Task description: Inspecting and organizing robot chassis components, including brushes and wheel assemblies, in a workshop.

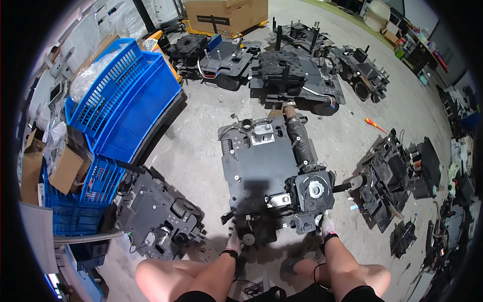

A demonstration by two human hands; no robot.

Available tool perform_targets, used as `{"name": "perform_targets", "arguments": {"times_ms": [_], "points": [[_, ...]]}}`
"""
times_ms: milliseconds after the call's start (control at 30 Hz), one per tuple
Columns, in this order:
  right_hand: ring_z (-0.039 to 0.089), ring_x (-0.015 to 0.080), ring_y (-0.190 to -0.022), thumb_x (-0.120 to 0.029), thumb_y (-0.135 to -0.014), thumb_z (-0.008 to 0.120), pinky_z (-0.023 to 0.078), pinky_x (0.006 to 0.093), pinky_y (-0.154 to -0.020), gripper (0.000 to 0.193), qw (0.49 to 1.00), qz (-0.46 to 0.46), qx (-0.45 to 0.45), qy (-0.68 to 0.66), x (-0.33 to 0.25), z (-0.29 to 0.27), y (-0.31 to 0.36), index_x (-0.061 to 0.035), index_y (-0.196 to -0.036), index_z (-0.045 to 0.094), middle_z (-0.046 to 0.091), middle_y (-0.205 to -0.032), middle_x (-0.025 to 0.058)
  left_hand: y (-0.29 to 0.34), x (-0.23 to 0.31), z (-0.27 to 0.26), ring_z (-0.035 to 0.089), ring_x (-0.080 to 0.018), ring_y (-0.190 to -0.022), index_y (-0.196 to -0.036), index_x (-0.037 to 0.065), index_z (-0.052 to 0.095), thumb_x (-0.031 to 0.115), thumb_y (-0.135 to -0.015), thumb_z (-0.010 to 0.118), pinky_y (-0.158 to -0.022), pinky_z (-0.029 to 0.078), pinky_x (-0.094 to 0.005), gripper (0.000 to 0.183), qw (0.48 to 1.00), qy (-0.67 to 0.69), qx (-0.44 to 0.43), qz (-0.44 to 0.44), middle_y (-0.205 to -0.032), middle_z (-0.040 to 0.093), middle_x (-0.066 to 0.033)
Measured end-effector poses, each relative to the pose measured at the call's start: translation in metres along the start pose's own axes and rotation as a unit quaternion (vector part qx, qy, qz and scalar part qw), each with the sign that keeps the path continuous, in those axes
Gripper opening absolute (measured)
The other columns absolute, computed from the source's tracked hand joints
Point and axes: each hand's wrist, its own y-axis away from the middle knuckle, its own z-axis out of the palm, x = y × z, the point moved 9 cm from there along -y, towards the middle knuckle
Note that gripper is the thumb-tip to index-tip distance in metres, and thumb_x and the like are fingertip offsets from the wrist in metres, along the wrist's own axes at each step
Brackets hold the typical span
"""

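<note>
A dark grey wheeled machine chassis (264, 163) lies on the floor in front of me, with a flat plate on top. Along its right side runs a black tubular part (302, 141), and a square black unit with a round silvery-white hub (315, 189) sits at its near right corner. My left hand (234, 241), in a pale glove, is closed at the chassis's near edge, beside a small round part (249, 239). At the near right corner my right hand (327, 224), also gloved, grips the edge below the hub unit. Both hands' fingertips are partly hidden.
Another chassis (158, 216) lies at near left, below blue plastic crates (136, 100). Several more chassis (297, 75) stand behind, before a cardboard box (226, 15). At right are dismantled black parts (385, 176) and an orange-red screwdriver (375, 125).
</note>
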Motion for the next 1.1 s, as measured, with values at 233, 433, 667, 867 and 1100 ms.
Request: {"name": "perform_targets", "arguments": {"times_ms": [233, 433, 667, 867, 1100], "points": [[0.066, 0.0303, -0.098, -0.036, -0.097, 0.045, 0.051, 0.0408, -0.079, 0.044, 0.913, -0.064, -0.061, 0.398, -0.008, 0.003, -0.042, 0.0008, -0.106, 0.067, 0.069, -0.102, 0.0179, 0.0, 0.023, 0.018, 0.057, -0.0252, -0.112, -0.133, 0.008, 0.056, 0.063, -0.095, 0.042, -0.098, 0.043, -0.038, 0.068, 0.985, -0.08, 0.013, 0.15, -0.125, 0.061, -0.0042], [0.067, 0.0332, -0.098, -0.03, -0.092, 0.055, 0.054, 0.0416, -0.079, 0.029, 0.793, -0.165, -0.083, 0.58, -0.047, 0.023, -0.011, -0.0087, -0.106, 0.069, 0.069, -0.105, 0.021, 0.02, -0.049, 0.049, 0.059, -0.0244, -0.108, -0.131, 0.008, 0.056, 0.062, -0.096, 0.04, -0.095, 0.045, -0.0373, 0.066, 0.953, -0.193, -0.197, -0.124, -0.121, 0.062, -0.0052], [0.068, 0.0319, -0.084, -0.029, -0.094, 0.052, 0.054, 0.0425, -0.071, 0.03, 0.84, -0.173, -0.06, 0.511, -0.048, -0.001, 0.068, -0.0068, -0.102, 0.07, 0.07, -0.094, 0.0174, 0.087, -0.025, 0.024, 0.062, -0.0235, -0.103, -0.128, 0.007, 0.057, 0.06, -0.098, 0.038, -0.092, 0.048, -0.0366, 0.064, 0.948, -0.222, -0.203, -0.102, -0.117, 0.064, -0.0063], [0.066, 0.0295, -0.077, -0.033, -0.095, 0.05, 0.053, 0.0415, -0.067, 0.031, 0.956, -0.031, -0.184, 0.226, -0.052, -0.034, 0.179, -0.0093, -0.102, 0.07, 0.07, -0.09, 0.0138, 0.126, 0.015, -0.01, 0.064, -0.0227, -0.1, -0.126, 0.007, 0.058, 0.059, -0.099, 0.036, -0.089, 0.05, -0.036, 0.063, 0.98, -0.142, -0.124, 0.061, -0.113, 0.066, -0.0073], [0.052, 0.0191, -0.052, -0.046, -0.094, 0.051, 0.043, 0.0342, -0.046, 0.033, 0.936, 0.121, -0.276, 0.183, -0.075, -0.086, 0.293, -0.0159, -0.103, 0.063, 0.061, -0.073, 0.0034, 0.189, 0.017, -0.021, 0.066, -0.0218, -0.095, -0.124, 0.006, 0.059, 0.058, -0.1, 0.034, -0.085, 0.053, -0.0352, 0.062, 0.981, -0.08, -0.133, 0.117, -0.109, 0.067, -0.0084]]}}
